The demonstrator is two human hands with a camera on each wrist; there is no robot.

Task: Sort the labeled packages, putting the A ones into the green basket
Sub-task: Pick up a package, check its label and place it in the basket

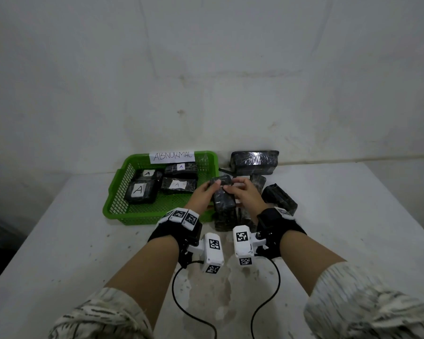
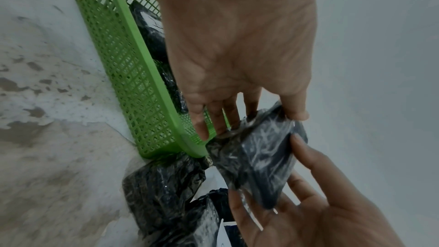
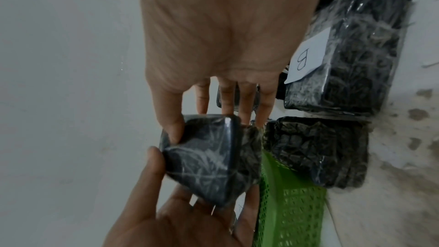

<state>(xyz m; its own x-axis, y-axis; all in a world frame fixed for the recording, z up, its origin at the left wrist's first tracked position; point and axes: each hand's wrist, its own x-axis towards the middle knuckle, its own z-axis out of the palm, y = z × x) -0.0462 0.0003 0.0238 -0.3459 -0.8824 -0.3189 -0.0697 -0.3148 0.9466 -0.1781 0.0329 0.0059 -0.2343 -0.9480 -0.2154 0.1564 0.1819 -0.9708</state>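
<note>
Two hands meet on one black wrapped package [image 1: 222,196], lifted above the table [image 1: 59,241] just off the right rim of the green basket [image 1: 142,216]. Nearest the wearer, patterned sleeves [image 1: 367,302] and wrist rigs with square black-and-white markers [image 1: 214,244] trail two black cables [image 1: 179,302] over a worn, stained patch of tabletop. Open table lies left of the basket and toward the near edge.

No label shows on the held package in any view. The left hand [image 1: 202,192] grips its left side, thumb on top and fingers [image 2: 228,115] underneath. The right hand [image 1: 245,195] pinches the far right end, thumb against the face and fingers [image 3: 247,99] reaching behind it.

Below and right of the hands lies a cluster of black packages [image 1: 279,198], crowded together and touching the basket's corner; one of them [image 3: 356,53] carries a white slip reading "B", seen from the right wrist.

Inside the basket four packages lie flat, each with a white slip marked "A": the largest [image 1: 140,192] front left, one [image 1: 179,185] to its right, and two behind [image 1: 147,174] [image 1: 181,168]. Its far wall bears a handwritten sign [image 1: 172,156] reading "ABNORMAL". Beyond, one large package [image 1: 254,162] stands against the grey wall [image 1: 206,69].
</note>
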